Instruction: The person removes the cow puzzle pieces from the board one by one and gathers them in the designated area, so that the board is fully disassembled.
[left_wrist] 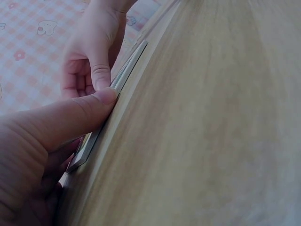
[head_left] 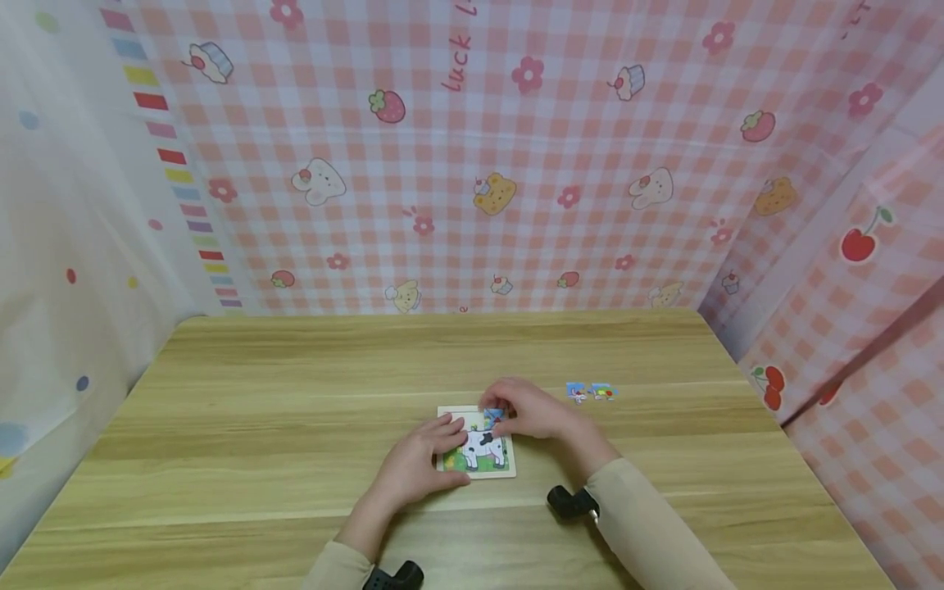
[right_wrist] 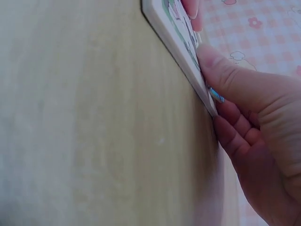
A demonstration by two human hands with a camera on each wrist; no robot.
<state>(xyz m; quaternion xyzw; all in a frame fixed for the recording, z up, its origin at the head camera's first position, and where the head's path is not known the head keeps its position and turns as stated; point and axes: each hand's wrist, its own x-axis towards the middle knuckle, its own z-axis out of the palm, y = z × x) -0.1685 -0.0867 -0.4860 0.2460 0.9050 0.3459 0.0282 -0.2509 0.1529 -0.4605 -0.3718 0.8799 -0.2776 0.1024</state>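
A square puzzle board (head_left: 477, 474) with a cow picture lies on the table; its upper left part shows bare wood. The left hand (head_left: 413, 465) rests on its left side, thumb at the near edge and fingers over the picture; in the left wrist view that thumb (left_wrist: 89, 110) touches the board's edge (left_wrist: 136, 54). At the upper right corner the right hand (head_left: 534, 412) pinches a blue puzzle piece (head_left: 493, 419) between thumb and fingers. In the right wrist view a bit of the blue piece (right_wrist: 216, 95) shows between the right hand's thumb and fingers (right_wrist: 230, 134).
Two loose puzzle pieces, one blue and white (head_left: 576, 392) and one with yellow and red (head_left: 603, 392), lie on the wooden table (head_left: 295, 385) to the right, beyond the right hand. A checked pink cloth (head_left: 442, 238) hangs behind the table.
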